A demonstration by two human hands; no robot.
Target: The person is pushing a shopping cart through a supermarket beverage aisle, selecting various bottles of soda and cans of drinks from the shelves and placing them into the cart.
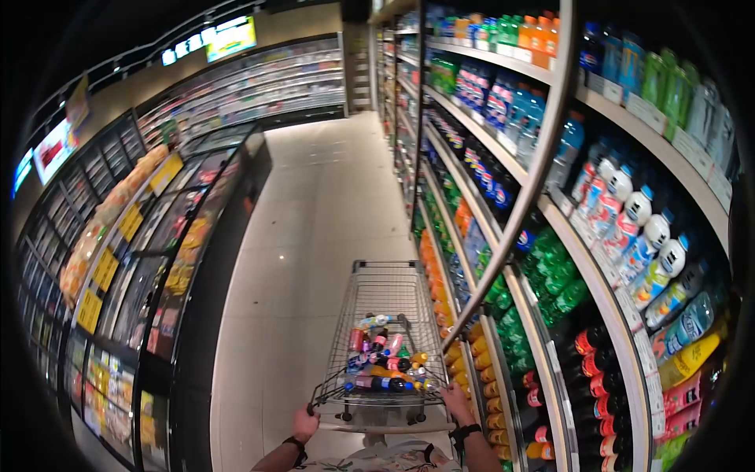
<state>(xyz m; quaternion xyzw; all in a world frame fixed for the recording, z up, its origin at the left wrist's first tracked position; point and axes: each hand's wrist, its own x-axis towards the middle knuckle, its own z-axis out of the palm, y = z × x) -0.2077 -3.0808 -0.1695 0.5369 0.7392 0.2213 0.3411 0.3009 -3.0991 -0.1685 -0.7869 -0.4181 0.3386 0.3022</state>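
A wire shopping cart (385,295) stands in front of me, with several bottles and cans (387,362) lying in a heap at its near end. My left hand (305,422) is closed on the left end of the cart's handle (370,429). At the right rear corner of the cart, my right hand (454,400) has its fingers wrapped round the cart's edge or handle. Dark bands circle both wrists.
Tall drink shelves (503,236) run close along the cart's right side. Black freezer cases (200,259) with yellow signs line the left. The tiled aisle floor (307,212) leads to a stocked wall shelf (252,86) at the back.
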